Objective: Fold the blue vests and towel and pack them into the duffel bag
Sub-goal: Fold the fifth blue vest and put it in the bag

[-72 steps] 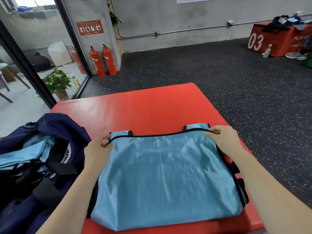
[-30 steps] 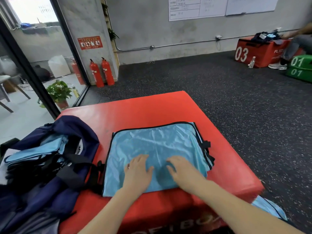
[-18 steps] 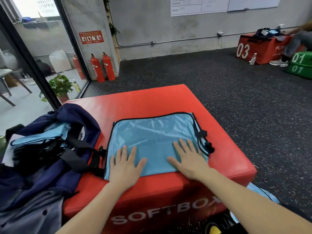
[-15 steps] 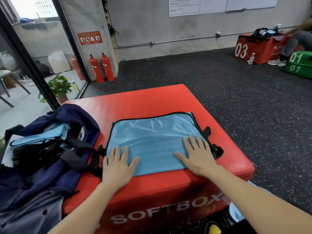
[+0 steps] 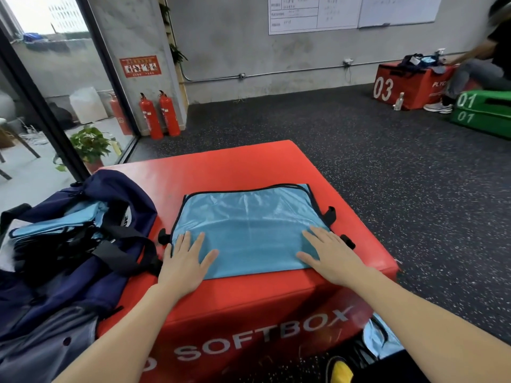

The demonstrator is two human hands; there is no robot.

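Both hands – left hand [image 5: 184, 262], right hand [image 5: 330, 257] – fingers spread flat on folded vest [image 5: 249, 225], its underlayers hidden

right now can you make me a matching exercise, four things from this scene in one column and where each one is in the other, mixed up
Things:
1. blue vest
2. duffel bag
3. fire extinguishers
4. green box

Places:
A. far right on the floor
B. standing by the wall near the glass door
C. flat on the red box, under both hands
D. at the left edge of the red box, open

Pairs: 1-C, 2-D, 3-B, 4-A

The left hand and right hand press flat on the vest.
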